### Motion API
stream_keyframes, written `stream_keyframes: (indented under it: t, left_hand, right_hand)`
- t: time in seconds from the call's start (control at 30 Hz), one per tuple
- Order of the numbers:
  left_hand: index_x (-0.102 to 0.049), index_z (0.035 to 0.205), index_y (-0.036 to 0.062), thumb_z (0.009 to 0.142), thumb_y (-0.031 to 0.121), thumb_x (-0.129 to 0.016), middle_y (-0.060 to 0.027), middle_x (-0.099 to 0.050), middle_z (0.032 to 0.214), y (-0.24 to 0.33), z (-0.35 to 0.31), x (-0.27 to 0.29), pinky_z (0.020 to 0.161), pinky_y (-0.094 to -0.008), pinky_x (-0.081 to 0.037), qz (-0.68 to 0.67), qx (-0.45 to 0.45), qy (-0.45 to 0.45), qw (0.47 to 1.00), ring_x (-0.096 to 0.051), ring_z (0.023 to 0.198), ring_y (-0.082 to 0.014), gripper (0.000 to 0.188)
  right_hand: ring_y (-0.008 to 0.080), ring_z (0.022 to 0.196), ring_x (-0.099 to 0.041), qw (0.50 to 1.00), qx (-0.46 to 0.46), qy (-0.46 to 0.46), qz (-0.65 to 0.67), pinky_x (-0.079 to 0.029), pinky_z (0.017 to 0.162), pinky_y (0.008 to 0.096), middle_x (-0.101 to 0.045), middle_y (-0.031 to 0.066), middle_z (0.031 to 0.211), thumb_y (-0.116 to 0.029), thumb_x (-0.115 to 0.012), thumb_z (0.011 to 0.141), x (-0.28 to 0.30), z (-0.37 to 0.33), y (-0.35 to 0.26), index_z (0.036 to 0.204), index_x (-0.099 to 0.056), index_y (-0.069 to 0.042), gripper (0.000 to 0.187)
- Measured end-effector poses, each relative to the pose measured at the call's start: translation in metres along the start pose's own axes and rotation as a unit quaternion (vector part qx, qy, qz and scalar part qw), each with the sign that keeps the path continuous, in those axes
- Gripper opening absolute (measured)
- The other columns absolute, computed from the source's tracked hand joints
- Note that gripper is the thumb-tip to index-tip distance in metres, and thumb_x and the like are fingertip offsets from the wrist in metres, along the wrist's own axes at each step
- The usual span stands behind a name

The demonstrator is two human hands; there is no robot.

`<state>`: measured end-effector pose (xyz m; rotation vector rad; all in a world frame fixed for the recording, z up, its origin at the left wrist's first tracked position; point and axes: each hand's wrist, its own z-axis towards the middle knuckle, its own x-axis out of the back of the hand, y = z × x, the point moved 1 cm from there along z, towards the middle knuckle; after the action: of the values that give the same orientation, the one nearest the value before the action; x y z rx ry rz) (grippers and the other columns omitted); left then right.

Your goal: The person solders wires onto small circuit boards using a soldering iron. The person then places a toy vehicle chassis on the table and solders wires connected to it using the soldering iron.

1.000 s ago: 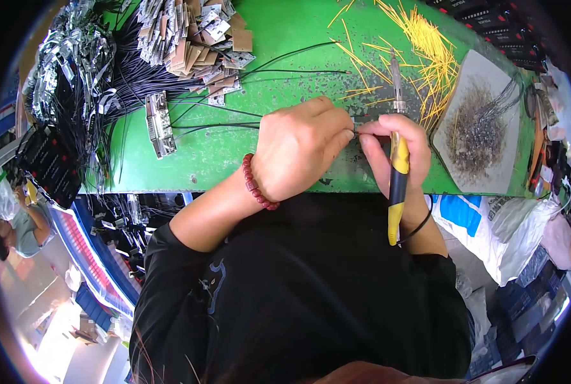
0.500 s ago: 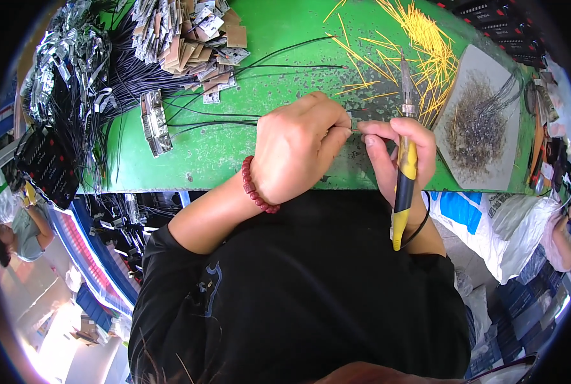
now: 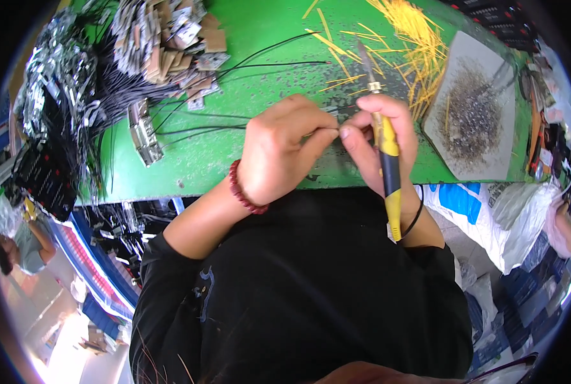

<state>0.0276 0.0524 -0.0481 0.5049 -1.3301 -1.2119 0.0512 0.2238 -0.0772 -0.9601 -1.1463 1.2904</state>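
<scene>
Pressed together at thumb and forefinger, my left hand (image 3: pixel 285 141) is pinching tightly, no gap showing at the tips. A thin black flexible cable (image 3: pixel 202 129) is running in from the left beneath my palm and seemingly ending in that pinch; the bit between the fingertips is too small to make out. On the other side, my right hand (image 3: pixel 406 134) is gripping a yellow-and-black pen-shaped soldering iron (image 3: pixel 392 169), the bent forefinger crossing over its handle. Thumb and another finger of that hand are sitting close beside the left fingertips; I cannot tell whether they are holding the cable too.

Above a dark red beaded bracelet (image 3: pixel 239 189), my left hand is showing its back upward, fingers pointing right. My right hand is facing it thumb side first, and the iron is slanting upright through the grip, its slim metal tip (image 3: pixel 365 54) pointing away from me.

On the worn green tabletop (image 3: pixel 209 169), a folded silver metal piece (image 3: pixel 144 133) is lying near the cable, thin yellow sticks (image 3: pixel 420 38) are scattering beyond the iron, and at far right a pale flat slab (image 3: pixel 497 163) is bearing dark granules (image 3: pixel 470 121).
</scene>
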Motion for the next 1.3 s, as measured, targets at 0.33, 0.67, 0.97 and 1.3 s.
stream_keyframes:
  t: [0.33,0.67,0.97,1.3]
  left_hand:
    - [-0.062,0.08,0.0035,0.069,-0.001,-0.072,-0.0098,-0.061,0.088,-0.01,-0.002,-0.011,0.07,-0.0374,-0.049,0.214,-0.084,-0.044,0.972,-0.06,0.078,-0.0283,0.015]
    - [-0.062,0.081,0.002,0.069,-0.004,-0.071,-0.0115,-0.063,0.088,-0.016,-0.001,-0.019,0.068,-0.0365,-0.052,0.162,-0.074,-0.032,0.984,-0.062,0.079,-0.0285,0.017]
    - [-0.061,0.079,-0.0002,0.072,-0.006,-0.068,-0.0141,-0.064,0.086,-0.016,0.001,-0.015,0.069,-0.0323,-0.05,0.128,-0.034,-0.024,0.991,-0.062,0.078,-0.0272,0.012]
    - [-0.06,0.079,0.0011,0.074,-0.001,-0.066,-0.0132,-0.064,0.088,-0.021,-0.002,-0.014,0.072,-0.0388,-0.052,0.116,-0.042,-0.021,0.992,-0.062,0.082,-0.0309,0.008]
  right_hand:
    - [0.0135,0.067,-0.06,0.992,-0.063,0.072,-0.081,-0.049,0.062,0.0277,-0.068,0.012,0.082,-0.063,-0.051,0.09,0.088,-0.032,-0.014,0.129,-0.048,0.003,0.076]
    - [0.0088,0.062,-0.053,0.925,0.0,0.37,-0.09,-0.042,0.059,0.0194,-0.057,0.0043,0.076,0.001,-0.056,0.077,0.193,-0.032,0.012,0.095,-0.06,0.004,0.018]
    - [0.0095,0.057,-0.048,0.916,0.016,0.386,-0.105,-0.038,0.055,0.0193,-0.055,0.0066,0.071,0.002,-0.054,0.079,0.189,-0.029,0.013,0.093,-0.057,0.006,0.015]
    - [0.0113,0.061,-0.056,0.922,0.027,0.369,-0.112,-0.045,0.061,0.0211,-0.058,0.0065,0.077,-0.003,-0.06,0.077,0.195,-0.033,0.02,0.091,-0.06,0.004,0.016]
